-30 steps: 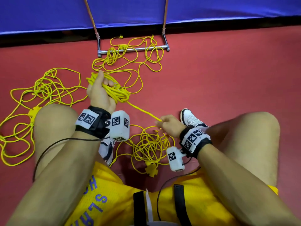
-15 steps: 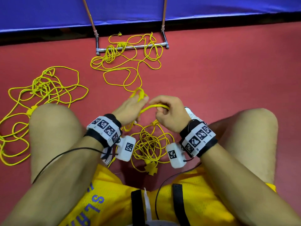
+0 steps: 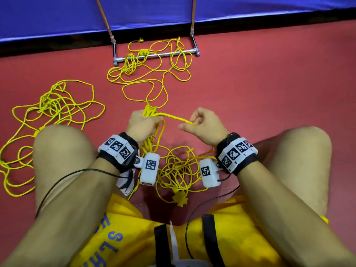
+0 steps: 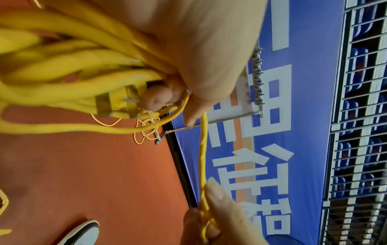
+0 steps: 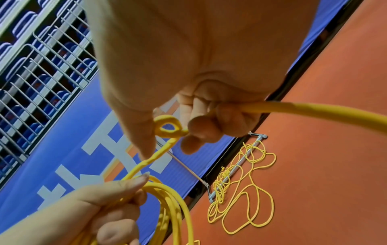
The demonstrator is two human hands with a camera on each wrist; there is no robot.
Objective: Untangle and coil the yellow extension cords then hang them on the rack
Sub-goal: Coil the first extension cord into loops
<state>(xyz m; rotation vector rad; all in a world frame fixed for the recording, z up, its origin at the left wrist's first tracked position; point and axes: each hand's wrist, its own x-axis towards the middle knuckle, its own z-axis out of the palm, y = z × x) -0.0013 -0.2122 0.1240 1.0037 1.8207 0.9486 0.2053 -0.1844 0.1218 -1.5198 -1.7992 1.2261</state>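
My left hand (image 3: 143,123) grips a bundle of coiled yellow cord loops (image 4: 79,69) between my knees. A short stretch of the same yellow cord (image 3: 174,118) runs from that bundle to my right hand (image 3: 204,125), whose curled fingers (image 5: 209,127) hold it. More of this cord lies in a loose tangle (image 3: 178,169) on the floor under my wrists, with a yellow socket block (image 3: 180,198) at its near side. The metal rack's base bar (image 3: 156,55) stands at the far side of the floor, with another yellow cord (image 3: 146,74) draped over it.
A third yellow cord tangle (image 3: 50,110) is spread on the red floor to my left, past my left knee (image 3: 61,143). A blue padded barrier (image 3: 173,10) runs behind the rack. My right knee (image 3: 300,149) is at the right, a white shoe (image 3: 125,185) by my left wrist.
My hands met in front of me, then drew apart. The left hand still grips the coil bundle; the right hand has slid rightwards along the cord stretched between them.
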